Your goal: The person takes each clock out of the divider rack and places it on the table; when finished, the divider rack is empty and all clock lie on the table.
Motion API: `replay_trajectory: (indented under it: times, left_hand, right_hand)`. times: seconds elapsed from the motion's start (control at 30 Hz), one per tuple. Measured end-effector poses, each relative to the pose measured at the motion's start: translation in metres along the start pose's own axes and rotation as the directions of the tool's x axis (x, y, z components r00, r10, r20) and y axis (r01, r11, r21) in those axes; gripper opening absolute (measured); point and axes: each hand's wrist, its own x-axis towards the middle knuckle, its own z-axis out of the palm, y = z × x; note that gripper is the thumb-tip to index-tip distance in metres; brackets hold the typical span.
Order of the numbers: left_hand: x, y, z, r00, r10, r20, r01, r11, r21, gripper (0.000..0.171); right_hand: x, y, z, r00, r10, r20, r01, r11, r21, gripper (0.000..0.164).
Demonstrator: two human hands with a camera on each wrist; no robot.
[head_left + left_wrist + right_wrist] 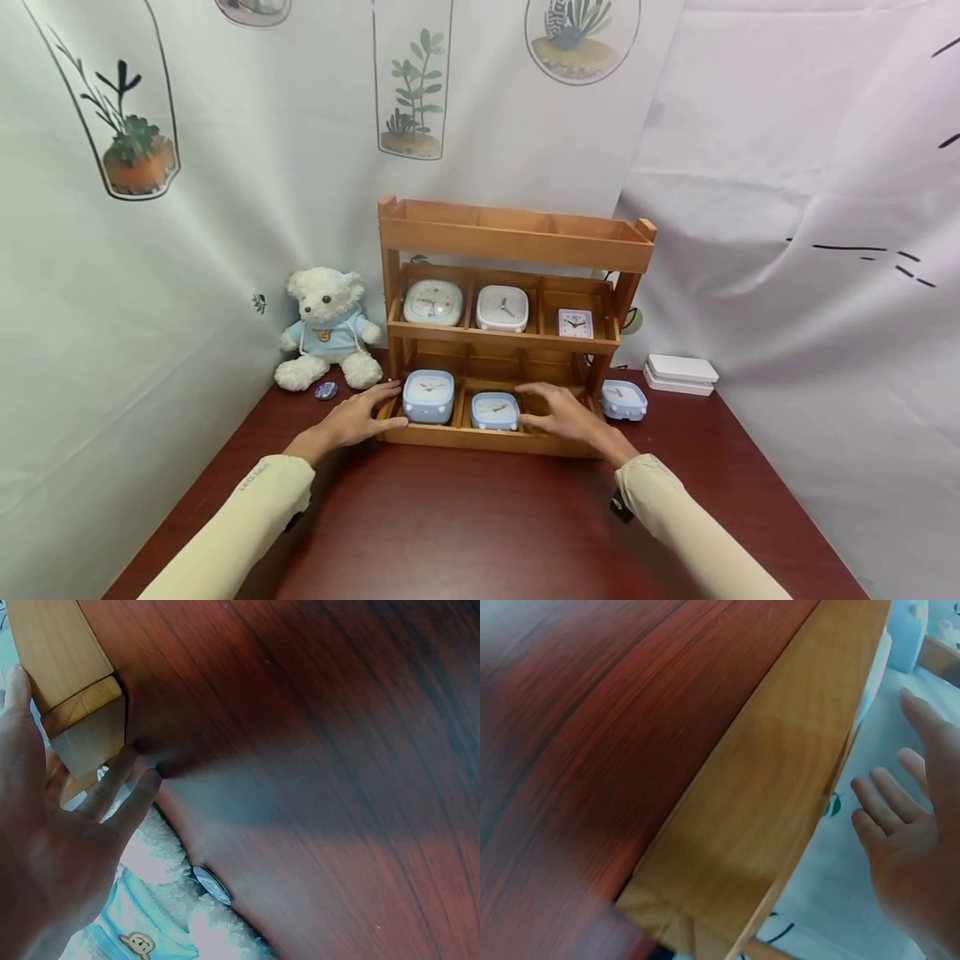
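One squat blue clock (495, 411) at lower centre of the frame, in the bottom tray (435, 435) of the wooden shelf (517, 244); right hand (564, 413) just beside, fingers loosely spread, holding nothing; left hand (351, 419), fingers wide, at the shelf's left end; judged best: steady the shelf, pinch both clock sides, keep level over the front lip (540, 445)

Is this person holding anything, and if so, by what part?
Nothing appears held. The left hand is spread at the left end of the wooden rack, perhaps touching it; the right hand is open beside a blue clock.
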Motion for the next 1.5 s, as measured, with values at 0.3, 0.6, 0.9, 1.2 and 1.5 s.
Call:
replay_trajectory:
  times: [0.3, 0.6, 0.9, 1.2, 1.5]
  left_hand:
    - [0.000, 0.004, -0.003, 1.000, 0.018, -0.023, -0.018, 1.000, 0.001, 0.086]
    - [0.001, 0.007, -0.002, 1.000, 0.014, -0.017, -0.014, 1.000, -0.009, 0.085]
    - [0.005, 0.011, 0.003, 0.999, 0.032, -0.009, -0.032, 0.999, -0.011, 0.085]
    - [0.004, 0.005, 0.006, 1.000, 0.018, 0.003, -0.018, 1.000, 0.008, 0.088]
    - [-0.003, 0.003, 0.001, 1.000, -0.002, -0.012, 0.002, 1.000, 0.000, 0.086]
  right_hand:
    - [0.023, -0.003, 0.015, 0.997, 0.001, 0.083, 0.004, 0.998, -0.059, 0.065]
    - [0.033, -0.002, 0.024, 0.990, 0.054, 0.134, -0.042, 0.995, -0.088, 0.064]
    - [0.027, -0.001, 0.024, 0.990, 0.051, 0.134, -0.028, 0.986, -0.165, 0.060]
    - [0.024, -0.008, 0.009, 0.993, -0.022, 0.112, 0.044, 0.979, -0.201, 0.055]
    - [0.010, -0.017, -0.022, 0.990, 0.058, 0.126, -0.026, 0.969, -0.246, 0.063]
